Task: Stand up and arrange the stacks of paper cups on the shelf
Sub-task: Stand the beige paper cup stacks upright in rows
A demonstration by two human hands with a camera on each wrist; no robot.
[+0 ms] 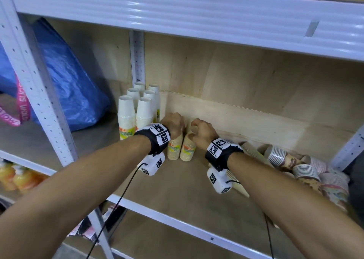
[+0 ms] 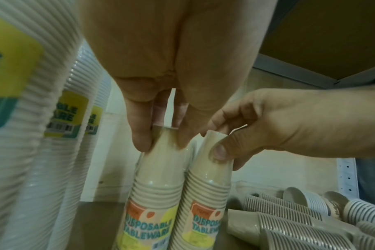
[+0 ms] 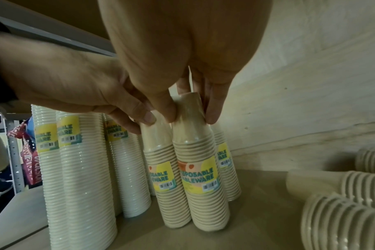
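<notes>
Two beige stacks are held upright, touching side by side on the shelf (image 1: 177, 184): the left stack (image 1: 174, 148) is pinched at its top by the left hand (image 1: 173, 124), the right stack (image 1: 188, 149) by the right hand (image 1: 202, 133). The fallen stacks (image 1: 307, 168), long axes horizontal, lie to the right, nearer the right hand.

The person is wearing no sleeves; both forearms are bare. Each wrist is carrying a black strap (image 1: 155, 140) with white square blocks showing black-and-white code markers. Under each wrist a white camera box (image 1: 154, 165) is hanging, also marked, and a thin black cable (image 1: 118, 201) is running down from it.
</notes>
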